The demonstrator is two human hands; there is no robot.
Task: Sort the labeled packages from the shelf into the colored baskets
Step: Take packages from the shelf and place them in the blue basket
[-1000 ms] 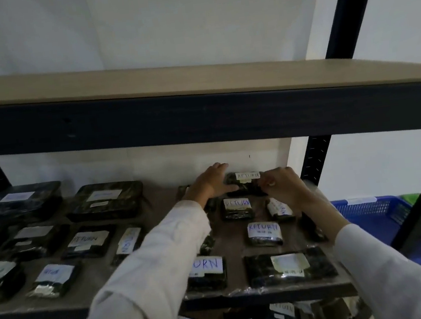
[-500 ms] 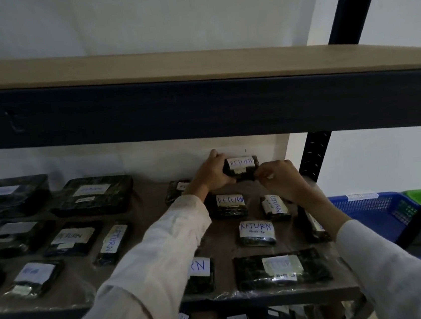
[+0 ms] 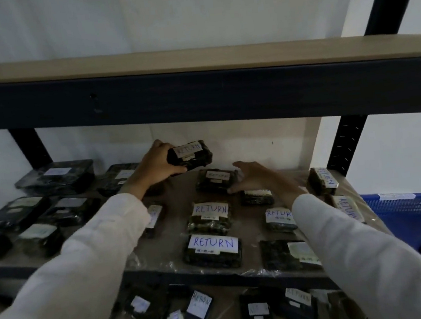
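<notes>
My left hand (image 3: 152, 166) grips a small dark package labelled RETURN (image 3: 190, 156), lifted above the back of the middle shelf (image 3: 171, 197). My right hand (image 3: 253, 175) reaches to a second dark labelled package (image 3: 215, 181) lying at the back of the shelf; its fingers curve against the package's right end, thumb at the near corner. Several more dark packages with white RETURN labels (image 3: 214, 248) lie on the shelf in front of both hands.
A dark shelf beam (image 3: 197, 95) crosses just above the hands. Larger dark packages (image 3: 56, 177) fill the shelf's left side. A blue basket (image 3: 404, 208) stands at the right past the black upright (image 3: 346, 141). More labelled packages (image 3: 200, 307) lie on the lower shelf.
My right hand let go of the lifted RETURN package and dropped to another package on the shelf. My left hand now holds the lifted package alone, a little to the left.
</notes>
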